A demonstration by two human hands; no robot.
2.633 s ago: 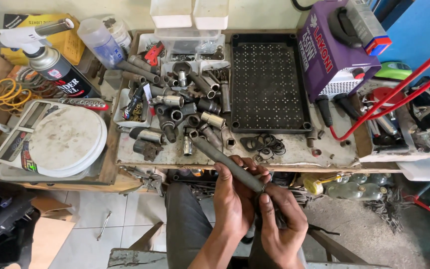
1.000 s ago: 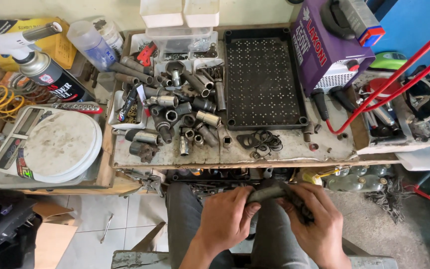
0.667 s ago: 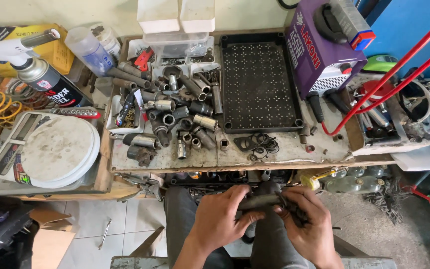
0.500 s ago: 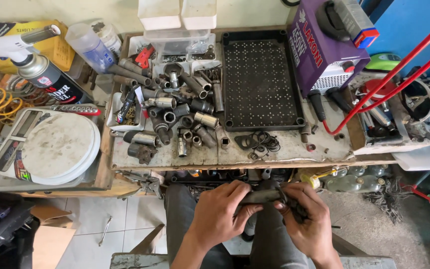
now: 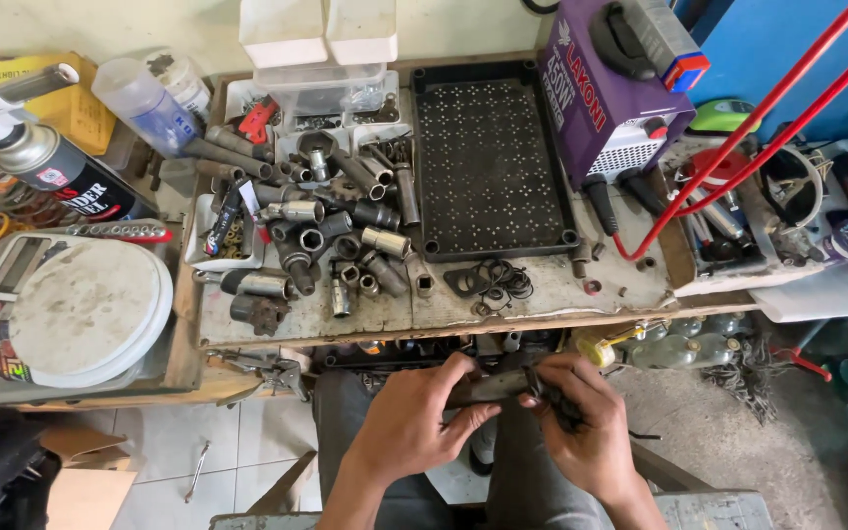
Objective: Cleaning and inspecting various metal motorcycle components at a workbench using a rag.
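Observation:
Over my lap, below the bench edge, both hands hold a dark grey metal rod (image 5: 491,386) that lies nearly level. My left hand (image 5: 414,424) wraps its left part with the fingers curled over the top. My right hand (image 5: 581,427) grips the right end, where something black, like a rubber ring or seal (image 5: 554,402), sits between my fingers. On the bench (image 5: 542,306) just above, several black rings (image 5: 498,280) lie loose, and a heap of metal sockets and tubes (image 5: 341,236) fills the middle left.
A black perforated tray (image 5: 488,157) lies at the bench centre, a purple machine (image 5: 606,79) with red cables to its right. A white round scale (image 5: 71,309), a spray can with torch head (image 5: 46,162) and a plastic bottle (image 5: 144,103) stand at left.
The rod was held up slanting to the bench edge; I have lowered it to my lap and turned it level. My right hand has closed over its right end.

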